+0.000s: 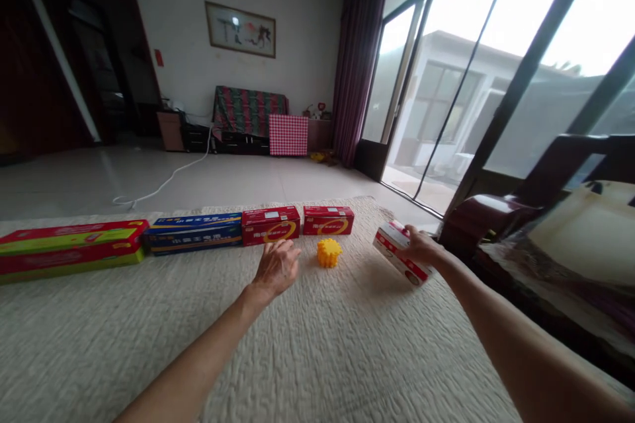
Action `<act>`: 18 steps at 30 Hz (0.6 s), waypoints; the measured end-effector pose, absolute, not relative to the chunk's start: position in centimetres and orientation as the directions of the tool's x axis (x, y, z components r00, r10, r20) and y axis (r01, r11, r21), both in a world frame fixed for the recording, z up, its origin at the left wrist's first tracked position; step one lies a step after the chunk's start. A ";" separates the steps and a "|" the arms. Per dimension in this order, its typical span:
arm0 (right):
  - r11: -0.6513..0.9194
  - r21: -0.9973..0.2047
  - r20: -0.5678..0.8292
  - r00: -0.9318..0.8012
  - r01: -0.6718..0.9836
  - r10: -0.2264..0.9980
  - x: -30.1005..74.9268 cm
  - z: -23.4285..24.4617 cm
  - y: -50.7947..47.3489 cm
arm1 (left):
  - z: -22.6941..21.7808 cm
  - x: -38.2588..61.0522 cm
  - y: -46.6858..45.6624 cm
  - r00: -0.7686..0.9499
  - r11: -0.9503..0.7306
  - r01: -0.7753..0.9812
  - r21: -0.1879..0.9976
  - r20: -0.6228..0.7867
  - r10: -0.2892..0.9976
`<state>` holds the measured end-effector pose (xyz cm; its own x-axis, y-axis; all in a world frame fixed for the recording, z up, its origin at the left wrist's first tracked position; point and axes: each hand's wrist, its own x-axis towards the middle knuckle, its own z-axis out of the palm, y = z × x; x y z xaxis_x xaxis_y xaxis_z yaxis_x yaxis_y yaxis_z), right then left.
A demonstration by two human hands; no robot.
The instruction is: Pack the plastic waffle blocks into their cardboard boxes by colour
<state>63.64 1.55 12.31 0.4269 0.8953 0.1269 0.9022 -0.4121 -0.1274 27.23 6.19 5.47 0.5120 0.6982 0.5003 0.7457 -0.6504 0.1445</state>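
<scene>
My right hand [421,248] grips a white-and-red box [394,251] from above, at the right of the mat; the box is tilted and sits at an angle. My left hand [278,266] is loosely curled just in front of a red box [270,226], with its fingertips partly hidden and nothing visible in it. Between my two hands stands a yellow gear-edged piece [329,253]. Behind that piece is a smaller red box [328,220]. Further left, a long blue box [194,234] and a longer red-and-green box [72,248] continue the row.
A cream textured mat [317,357] lies under the boxes. Dark wooden furniture [486,225] with a pale bag [585,231] borders the right side. Beyond the mat, a white cable [169,180] runs across the tiled floor [248,175]. Glass doors [446,92] stand at right.
</scene>
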 end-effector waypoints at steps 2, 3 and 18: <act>-0.364 -0.139 0.144 0.383 0.921 0.912 61.9 13.7 0.0 | 5.3 25.9 4.9 0.481 -0.649 0.733 0.206 0.518 0.707; -0.298 -0.155 0.164 0.322 0.942 0.932 60.6 14.3 -0.8 | 5.2 25.1 4.2 0.457 -0.647 0.724 0.241 0.536 0.710; 0.533 -0.214 0.344 -0.448 0.819 0.825 33.1 7.6 -9.1 | 3.0 13.6 -8.0 0.073 -0.629 0.606 0.487 0.753 0.653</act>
<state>33.08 -9.12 7.64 -0.4478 0.8254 0.3438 0.8186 0.5331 -0.2139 13.60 -7.97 3.00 0.0729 0.6535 0.7534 0.6063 -0.6289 0.4868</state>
